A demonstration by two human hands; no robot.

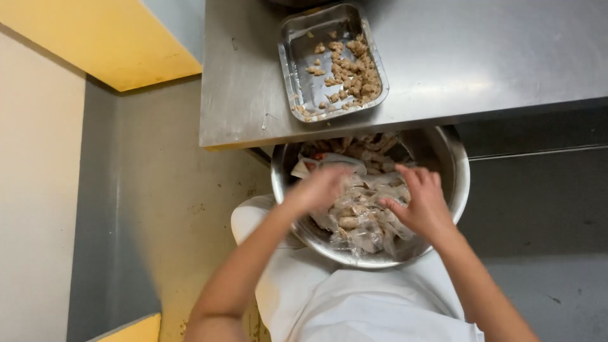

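Both hands are down in the steel bowl (453, 190): the left hand (320, 188), blurred, looks closed on the clear wrapped packets (358, 215), while the right hand (423, 204) rests fingers spread on the pile, gripping nothing. Those packets look light, soft and slippery; best pinched by a loose edge. Up on the counter (494, 57), a metal tray (297, 47) holds brownish chunks (354, 76).

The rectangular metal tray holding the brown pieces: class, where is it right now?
In the head view, the metal tray sits near the front edge of the steel table, just above the round metal bowl where both hands work.
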